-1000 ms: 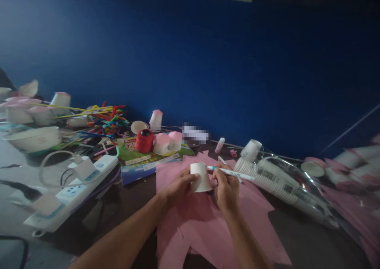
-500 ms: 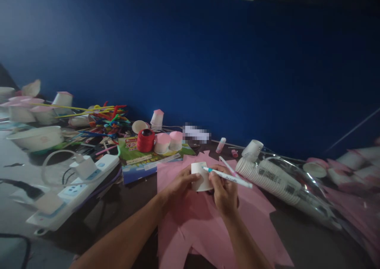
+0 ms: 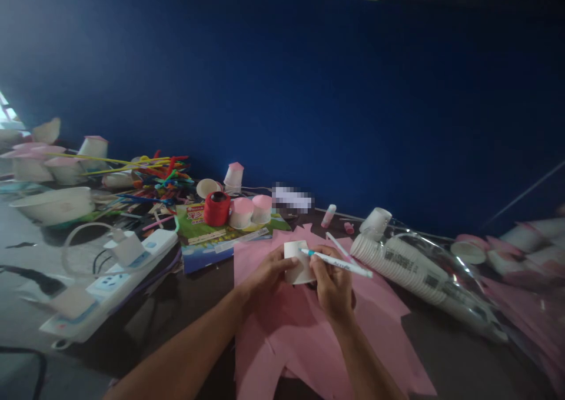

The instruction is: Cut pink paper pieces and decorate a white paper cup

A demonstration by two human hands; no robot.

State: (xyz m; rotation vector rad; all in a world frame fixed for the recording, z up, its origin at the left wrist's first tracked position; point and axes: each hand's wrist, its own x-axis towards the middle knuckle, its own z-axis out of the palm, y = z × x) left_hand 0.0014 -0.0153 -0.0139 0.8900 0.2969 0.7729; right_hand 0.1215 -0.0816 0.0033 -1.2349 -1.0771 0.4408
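My left hand (image 3: 272, 272) grips a white paper cup (image 3: 298, 270) from its left side, thumb across the front. In my right hand (image 3: 332, 285) is a white acrylic marker (image 3: 342, 263) with a teal end, pinched between thumb and fingers. The marker's tip meets the cup's wall near the top, or is very close to it. Faint marks show on the cup there. Beneath both hands lies pink paper (image 3: 318, 341) with cut, uneven edges.
A red thread spool (image 3: 216, 209) and two pink-topped cups stand on a colourful packet (image 3: 212, 253). To the left are a power strip (image 3: 110, 285), a bowl (image 3: 53, 206) and pipe cleaners (image 3: 168, 173). Bagged stacked cups (image 3: 397, 267) lie at right. A glue stick (image 3: 328, 216) stands behind.
The marker and my right hand have shifted very slightly to the left. My left hand and the cup stay where they were.
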